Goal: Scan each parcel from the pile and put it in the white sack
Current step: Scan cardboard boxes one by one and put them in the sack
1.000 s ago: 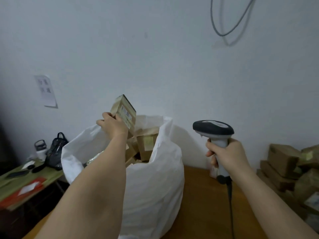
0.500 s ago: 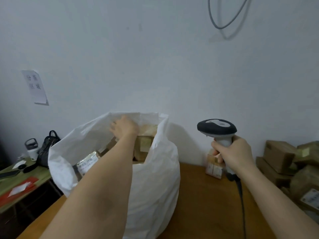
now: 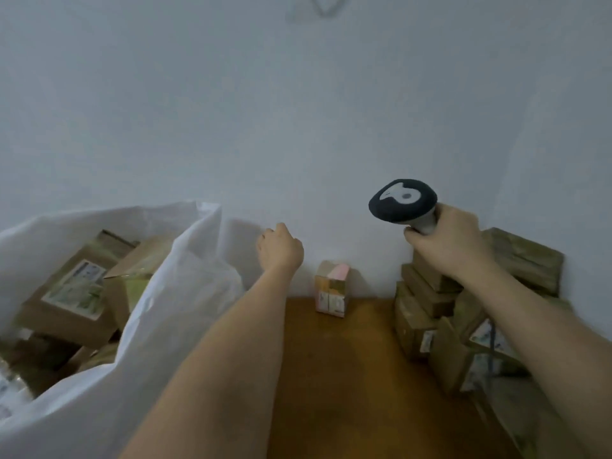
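Left of my hands the white sack (image 3: pixel 159 326) holds brown parcels (image 3: pixel 71 293). My left hand (image 3: pixel 280 248) hangs empty, fingers loosely curled, above the counter (image 3: pixel 347 376). My right hand (image 3: pixel 447 241) grips the scanner (image 3: pixel 402 202) over the parcel pile (image 3: pixel 430 313).

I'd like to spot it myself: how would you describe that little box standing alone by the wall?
Start at the wooden table, with the white sack on its left and the pile of brown parcels on its right. Between them, against the wall, stands the little box. Unlike its plain brown neighbours, it stands alone and has a pink flap on top.
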